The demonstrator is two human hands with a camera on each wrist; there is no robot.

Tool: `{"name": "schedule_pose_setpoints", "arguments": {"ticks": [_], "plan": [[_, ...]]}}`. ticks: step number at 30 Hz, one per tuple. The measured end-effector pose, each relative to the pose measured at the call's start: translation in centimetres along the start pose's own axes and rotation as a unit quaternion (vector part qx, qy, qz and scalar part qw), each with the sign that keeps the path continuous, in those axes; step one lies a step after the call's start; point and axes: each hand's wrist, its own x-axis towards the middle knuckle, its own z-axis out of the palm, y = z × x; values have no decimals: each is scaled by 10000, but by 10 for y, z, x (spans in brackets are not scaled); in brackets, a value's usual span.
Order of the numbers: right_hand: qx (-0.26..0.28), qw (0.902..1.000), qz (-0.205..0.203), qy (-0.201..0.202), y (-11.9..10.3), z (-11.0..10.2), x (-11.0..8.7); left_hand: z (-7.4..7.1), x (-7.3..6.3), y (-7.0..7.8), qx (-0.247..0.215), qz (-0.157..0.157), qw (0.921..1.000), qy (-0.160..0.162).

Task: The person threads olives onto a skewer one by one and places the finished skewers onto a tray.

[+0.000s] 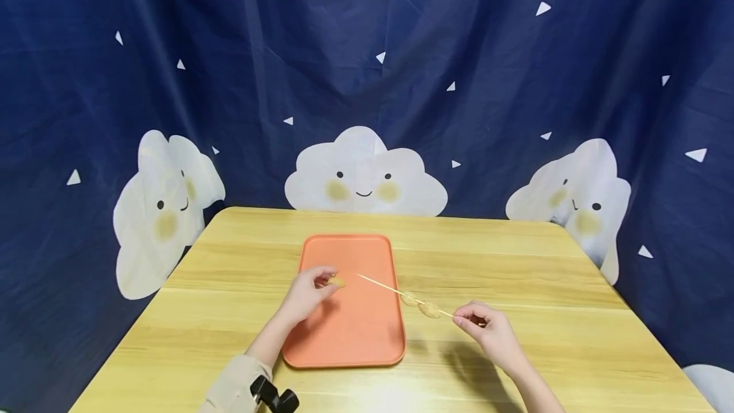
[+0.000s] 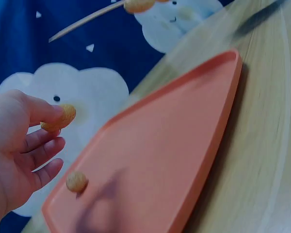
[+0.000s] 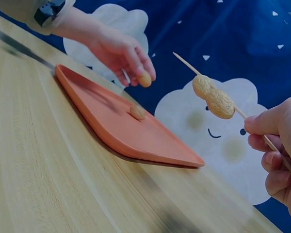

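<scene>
My left hand (image 1: 305,296) is over the left side of an orange tray (image 1: 355,336). Between its thumb and fingertips it pinches a small golden-brown fried-looking ball (image 2: 59,118). Past the tray's right edge, my right hand (image 1: 489,331) grips a thin wooden skewer (image 1: 378,283) by its lower end. Two wrinkled golden-brown balls (image 3: 214,98) are threaded on it, close together, and the bare pointed tip reaches left over the tray. Another such ball (image 2: 77,182) lies on the tray, hidden by the left hand in the head view.
The tray lies on a light wooden table (image 1: 487,260). Behind it hangs a dark blue curtain (image 1: 321,50) printed with clouds and white triangles. A black device (image 1: 274,395) is strapped to my left wrist over a beige sleeve (image 1: 236,387).
</scene>
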Motion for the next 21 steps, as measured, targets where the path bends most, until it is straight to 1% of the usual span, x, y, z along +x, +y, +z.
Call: {"name": "schedule_pose_setpoints", "arguments": {"ticks": [6, 9, 13, 16, 21], "plan": [[112, 9999, 99, -69, -1, -3, 0, 3, -2, 19, -282, -30, 9995, -161], [106, 9999, 35, -77, 0, -5, 0, 3, -3, 26, -390, 52, 9990, -233], [72, 10000, -16, -65, 5, -8, -1, 3, -4, 33, -561, 156, 9978, -311], [9, 10000, -11, -64, 7, -9, -2, 2, -5, 37, -651, 144, 9972, -331], [-109, 9999, -23, -131, 4, -10, -3, 1, -6, 43, -682, 104, 9971, -320]]}}
